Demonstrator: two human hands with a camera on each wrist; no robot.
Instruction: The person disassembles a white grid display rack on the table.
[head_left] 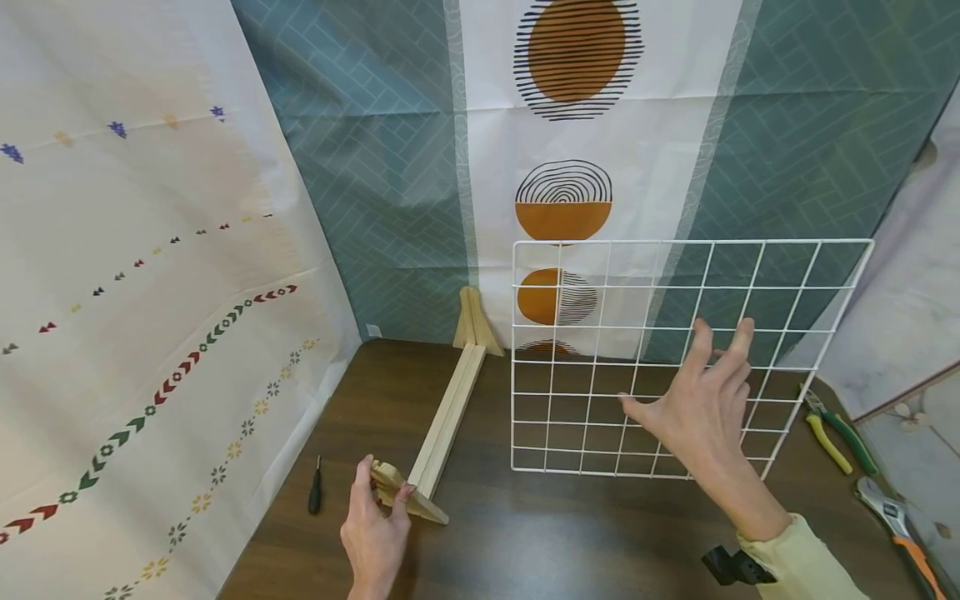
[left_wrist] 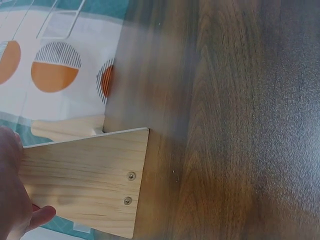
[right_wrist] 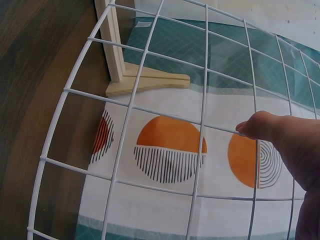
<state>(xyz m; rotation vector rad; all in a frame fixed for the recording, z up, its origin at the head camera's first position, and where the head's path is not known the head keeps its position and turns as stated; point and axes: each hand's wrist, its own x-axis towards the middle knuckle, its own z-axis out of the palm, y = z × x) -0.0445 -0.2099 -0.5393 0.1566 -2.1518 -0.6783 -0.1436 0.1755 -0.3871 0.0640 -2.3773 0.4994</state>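
Note:
A wooden stand lies on the table, two long slats [head_left: 448, 421] joining a tapered end board at each end. My left hand [head_left: 375, 521] pinches the near end board [head_left: 422, 502] between thumb and fingers. Two screw heads [left_wrist: 129, 188] show low on this board in the left wrist view. The far end board [head_left: 474, 321] stands by the back cloth. To the right, my right hand [head_left: 705, 404] holds a white wire grid panel [head_left: 570, 393] upright and slightly tilted, thumb and fingers spread across its wires. In the right wrist view the thumb [right_wrist: 265, 125] lies against a wire.
A small dark screwdriver [head_left: 315, 492] lies left of the stand. At the right edge are green-handled pliers [head_left: 846, 437] and an adjustable wrench [head_left: 896, 525] with an orange handle. Patterned cloths [head_left: 375, 167] hang behind and beside the brown table [head_left: 525, 533].

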